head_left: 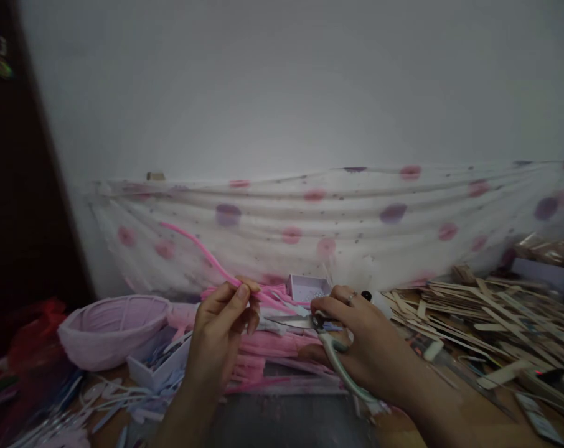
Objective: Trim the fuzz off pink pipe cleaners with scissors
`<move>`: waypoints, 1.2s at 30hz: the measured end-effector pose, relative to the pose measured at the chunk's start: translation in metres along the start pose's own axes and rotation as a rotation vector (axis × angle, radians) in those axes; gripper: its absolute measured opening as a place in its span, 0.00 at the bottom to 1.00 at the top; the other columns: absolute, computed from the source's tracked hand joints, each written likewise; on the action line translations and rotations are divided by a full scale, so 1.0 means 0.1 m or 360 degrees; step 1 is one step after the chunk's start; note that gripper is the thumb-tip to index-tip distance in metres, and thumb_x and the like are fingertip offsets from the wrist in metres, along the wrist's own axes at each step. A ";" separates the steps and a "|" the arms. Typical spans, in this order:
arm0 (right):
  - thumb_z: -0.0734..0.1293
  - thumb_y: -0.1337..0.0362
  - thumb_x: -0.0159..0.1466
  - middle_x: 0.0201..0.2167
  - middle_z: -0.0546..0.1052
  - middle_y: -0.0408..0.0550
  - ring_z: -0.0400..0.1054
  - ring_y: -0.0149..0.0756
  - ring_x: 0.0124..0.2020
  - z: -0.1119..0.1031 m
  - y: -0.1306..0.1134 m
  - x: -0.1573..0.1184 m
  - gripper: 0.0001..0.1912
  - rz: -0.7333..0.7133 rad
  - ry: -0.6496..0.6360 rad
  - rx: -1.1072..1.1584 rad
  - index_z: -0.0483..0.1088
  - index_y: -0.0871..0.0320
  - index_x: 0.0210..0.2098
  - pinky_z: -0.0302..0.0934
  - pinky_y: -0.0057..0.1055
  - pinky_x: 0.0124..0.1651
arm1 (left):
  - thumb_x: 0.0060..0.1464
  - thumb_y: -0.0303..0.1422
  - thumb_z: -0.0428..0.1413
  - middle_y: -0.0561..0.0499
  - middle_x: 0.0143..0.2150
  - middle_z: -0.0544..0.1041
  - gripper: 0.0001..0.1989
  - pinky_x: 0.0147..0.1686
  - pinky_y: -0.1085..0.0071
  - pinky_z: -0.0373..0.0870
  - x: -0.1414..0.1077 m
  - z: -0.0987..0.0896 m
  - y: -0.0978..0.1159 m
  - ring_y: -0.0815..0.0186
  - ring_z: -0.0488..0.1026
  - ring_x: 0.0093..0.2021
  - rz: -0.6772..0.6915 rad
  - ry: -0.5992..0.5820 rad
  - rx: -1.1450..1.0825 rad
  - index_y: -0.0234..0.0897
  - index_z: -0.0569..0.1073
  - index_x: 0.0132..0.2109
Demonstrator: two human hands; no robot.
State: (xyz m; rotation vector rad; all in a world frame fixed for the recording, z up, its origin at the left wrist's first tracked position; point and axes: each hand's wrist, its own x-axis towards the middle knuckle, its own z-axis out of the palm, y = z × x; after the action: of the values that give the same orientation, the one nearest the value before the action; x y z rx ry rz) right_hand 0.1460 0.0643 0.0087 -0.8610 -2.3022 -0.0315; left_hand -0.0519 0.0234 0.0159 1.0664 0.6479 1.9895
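My left hand (222, 323) is closed, pinching a bright pink fuzzy pipe cleaner (198, 246) between thumb and fingers. Its long end curves up to the left, while the other end runs right toward a pair of scissors (338, 364). Those scissors, with pale green handles, are in my right hand (363, 336), and their blades are parted and point left. The strand's right end reaches the blades; whether it lies between them I cannot tell. Beneath both hands lie bundles of pink pipe cleaners (250, 368).
On the left stands a pale pink bowl-shaped basket (99, 351) beside a white box (163, 371) of small items. Behind my hands is a small box (297, 289) with tiny bits inside. A heap of wooden sticks (469, 317) covers the right. Spotted cloth (267, 214) hangs behind.
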 end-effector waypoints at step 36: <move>0.67 0.49 0.59 0.27 0.68 0.47 0.63 0.36 0.29 0.02 0.00 0.00 0.16 -0.0188 0.0191 -0.0088 0.71 0.56 0.34 0.55 0.30 0.30 | 0.37 0.35 0.68 0.54 0.29 0.72 0.10 0.20 0.80 0.66 0.01 -0.05 0.07 0.75 0.67 0.23 -0.0021 0.0098 -0.0191 0.35 0.76 0.26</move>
State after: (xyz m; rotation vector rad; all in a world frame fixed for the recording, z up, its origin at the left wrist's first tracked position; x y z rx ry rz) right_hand 0.1448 0.0644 0.0075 -0.7294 -2.2455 -0.1941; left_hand -0.0591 0.0201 0.0191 0.9297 0.5586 2.0297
